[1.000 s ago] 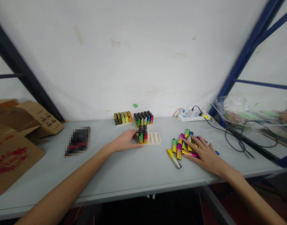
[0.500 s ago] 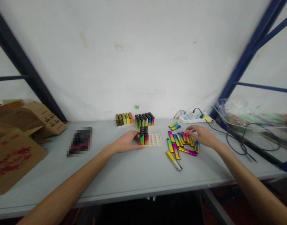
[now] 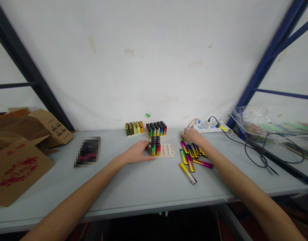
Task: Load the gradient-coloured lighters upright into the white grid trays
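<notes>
My left hand (image 3: pixel 137 152) lies around the left end of a white tray (image 3: pixel 168 150) with round holes, thumb in front and fingers behind. Upright lighters (image 3: pixel 156 149) with black tops and rainbow bodies fill the tray's left part; the holes to the right show bare. Over to the right, my right hand (image 3: pixel 191 134) is closed at the fingertips on a lighter (image 3: pixel 183 138), of which only a small gold part shows. Under and in front of that forearm lie several loose shiny lighters (image 3: pixel 190 163), some hidden by the arm.
Two full blocks of lighters stand by the wall, one yellow-green (image 3: pixel 134 129), one rainbow (image 3: pixel 156 130). A power strip (image 3: pixel 206 126) with cables lies at back right, a plastic bag (image 3: pixel 251 117) beyond. Cardboard boxes (image 3: pixel 25 167) and a blurred dark item (image 3: pixel 87 152) are left.
My right hand has moved left and back from the right side of the loose lighters to the two at the rear, closing there. My left hand stays at the tray.
</notes>
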### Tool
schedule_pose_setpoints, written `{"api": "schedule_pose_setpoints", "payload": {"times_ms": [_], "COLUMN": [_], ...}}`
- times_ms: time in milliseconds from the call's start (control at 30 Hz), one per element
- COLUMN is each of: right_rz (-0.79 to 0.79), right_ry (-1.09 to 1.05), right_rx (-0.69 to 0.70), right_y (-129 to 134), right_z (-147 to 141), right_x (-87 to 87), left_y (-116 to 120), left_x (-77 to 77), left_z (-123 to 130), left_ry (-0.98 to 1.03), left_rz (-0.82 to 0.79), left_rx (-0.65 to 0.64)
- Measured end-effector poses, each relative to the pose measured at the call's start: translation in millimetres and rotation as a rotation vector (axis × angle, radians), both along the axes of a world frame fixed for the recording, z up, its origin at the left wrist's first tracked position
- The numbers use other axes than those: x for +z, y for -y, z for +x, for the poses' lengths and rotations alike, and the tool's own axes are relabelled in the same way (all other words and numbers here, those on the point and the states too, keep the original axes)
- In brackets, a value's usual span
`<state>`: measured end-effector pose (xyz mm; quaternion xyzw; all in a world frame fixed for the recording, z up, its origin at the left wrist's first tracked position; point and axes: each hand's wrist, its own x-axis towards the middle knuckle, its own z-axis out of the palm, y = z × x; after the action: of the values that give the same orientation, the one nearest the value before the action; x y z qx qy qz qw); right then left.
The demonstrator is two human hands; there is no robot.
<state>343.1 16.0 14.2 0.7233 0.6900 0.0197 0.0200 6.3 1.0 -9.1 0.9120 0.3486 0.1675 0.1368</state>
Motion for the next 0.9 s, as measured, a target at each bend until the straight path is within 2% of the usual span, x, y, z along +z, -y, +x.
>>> {"api": "schedule_pose_setpoints", "payload": {"times_ms": [233, 400, 633, 767, 900], "right_rz": [-0.046, -0.019, 0.075, 0.047, 0.017], "right_ry": [-0.015, -0.012, 0.032, 0.027, 0.029], "right_rx": [0.194, 0.317, 0.304, 0.400, 0.412], "right_y": [1.5, 14.0, 31.9, 35.4, 35.7], "right_z": [-3.4, -0.4, -3.2, -6.5, -7.2], "right_x": [2.2, 5.0, 5.3, 1.8, 0.3], "left_y": [2.3, 3.5, 3.1, 4.1, 3.7], "left_x": [1.1, 2.4, 1.5, 2.6, 1.9], "left_z": [0.8, 1.1, 1.1, 1.4, 0.5], "left_ry": [0.022, -0.008, -0.001, 0.000, -0.007], "left_rz": [-0.006, 0.002, 0.003, -0.009, -0.015], "left_rx": [0.019, 0.009, 0.016, 0.020, 0.025]}}
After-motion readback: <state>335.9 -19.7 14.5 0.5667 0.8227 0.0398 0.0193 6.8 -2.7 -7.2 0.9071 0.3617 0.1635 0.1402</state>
